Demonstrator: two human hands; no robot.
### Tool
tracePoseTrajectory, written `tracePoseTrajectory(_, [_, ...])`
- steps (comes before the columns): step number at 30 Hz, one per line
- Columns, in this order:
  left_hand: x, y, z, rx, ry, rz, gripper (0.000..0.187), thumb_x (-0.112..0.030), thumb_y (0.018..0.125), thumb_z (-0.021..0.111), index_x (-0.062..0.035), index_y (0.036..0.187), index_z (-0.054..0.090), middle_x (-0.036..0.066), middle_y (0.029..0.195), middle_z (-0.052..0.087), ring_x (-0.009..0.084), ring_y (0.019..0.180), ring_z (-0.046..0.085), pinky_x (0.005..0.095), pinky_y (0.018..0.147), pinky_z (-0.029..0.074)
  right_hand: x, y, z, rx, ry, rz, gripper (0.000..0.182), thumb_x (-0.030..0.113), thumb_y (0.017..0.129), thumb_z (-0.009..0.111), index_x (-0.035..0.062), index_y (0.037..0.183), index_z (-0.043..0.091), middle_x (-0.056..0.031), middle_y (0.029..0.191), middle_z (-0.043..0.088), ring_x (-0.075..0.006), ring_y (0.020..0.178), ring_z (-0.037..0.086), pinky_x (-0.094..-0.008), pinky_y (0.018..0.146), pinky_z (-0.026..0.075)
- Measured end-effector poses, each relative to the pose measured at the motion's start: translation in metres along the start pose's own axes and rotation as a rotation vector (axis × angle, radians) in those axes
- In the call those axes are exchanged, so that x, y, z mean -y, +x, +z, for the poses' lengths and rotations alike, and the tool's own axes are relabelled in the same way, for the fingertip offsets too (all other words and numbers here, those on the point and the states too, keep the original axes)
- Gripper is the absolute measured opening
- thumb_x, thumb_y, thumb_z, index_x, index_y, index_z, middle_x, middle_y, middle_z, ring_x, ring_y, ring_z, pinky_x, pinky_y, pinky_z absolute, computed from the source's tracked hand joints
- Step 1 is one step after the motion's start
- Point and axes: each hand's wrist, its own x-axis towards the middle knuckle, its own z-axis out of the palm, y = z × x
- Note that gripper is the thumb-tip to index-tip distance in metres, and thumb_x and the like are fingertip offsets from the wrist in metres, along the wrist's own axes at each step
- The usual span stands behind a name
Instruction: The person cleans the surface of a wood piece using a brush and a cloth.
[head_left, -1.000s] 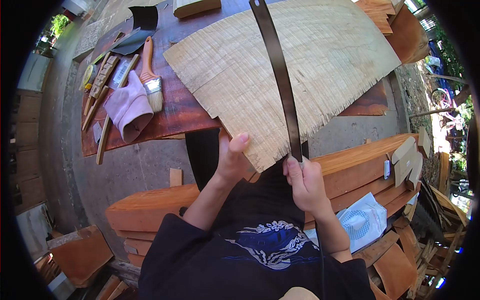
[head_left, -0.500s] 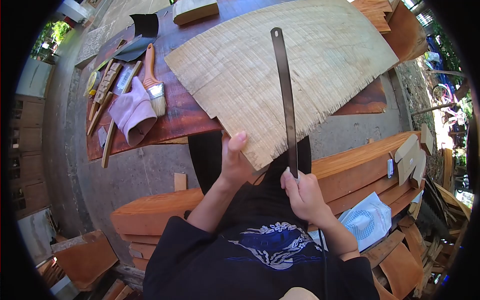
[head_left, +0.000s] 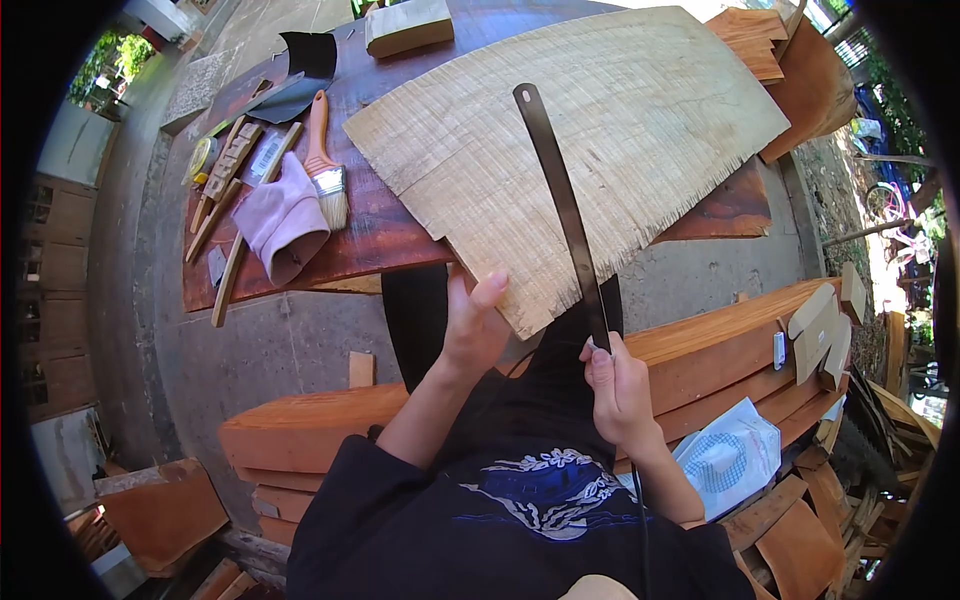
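The left hand (head_left: 472, 325) grips the near corner of the pale wood slab (head_left: 570, 150), thumb on top and fingers out of sight beneath the edge. The right hand (head_left: 615, 385) is clenched around the lower end of the saw blade (head_left: 563, 205). The blade is a long, dark, narrow metal strip with a small hole at its far tip. It lies across the slab's top face, running from the right hand up and slightly left.

The slab is the landmark. It rests on the dark red tabletop (head_left: 370, 235), and its near corner overhangs the tabletop edge toward the person. Its right-hand edge is ragged.

Left of the slab, from the far side inward:
- a bundle of thin wooden strips (head_left: 225, 175) near the tabletop's left edge;
- a pink cloth glove (head_left: 285, 220) beside the strips;
- a paintbrush (head_left: 325, 160) with an orange handle, its bristles just beside the glove.

Beyond the slab's far left corner lies a small wood block (head_left: 408, 27).

Right of and below the slab, stacked orange planks (head_left: 730, 345) lie near the right hand. A white bag (head_left: 730, 455) rests against the planks.
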Motion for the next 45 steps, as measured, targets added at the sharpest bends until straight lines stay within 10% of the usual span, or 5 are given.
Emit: tracePoseTrajectory(45, [-0.003, 0.000, 0.017, -0.050, -0.033, 0.048, 0.070, -0.022, 0.092, 0.058, 0.0096, 0.150, 0.038, 0.024, 0.138, 0.059, 0.0317, 0.126, 0.065, 0.0440, 0.107, 0.054, 0.010, 0.016, 0.001, -0.025, -0.249, -0.149, 0.013, 0.008, 0.105, 0.058, -0.0016, 0.099, 0.064, -0.0171, 0.072, 0.068, -0.0358, 0.062, 0.069, -0.0419, 0.056, 0.051])
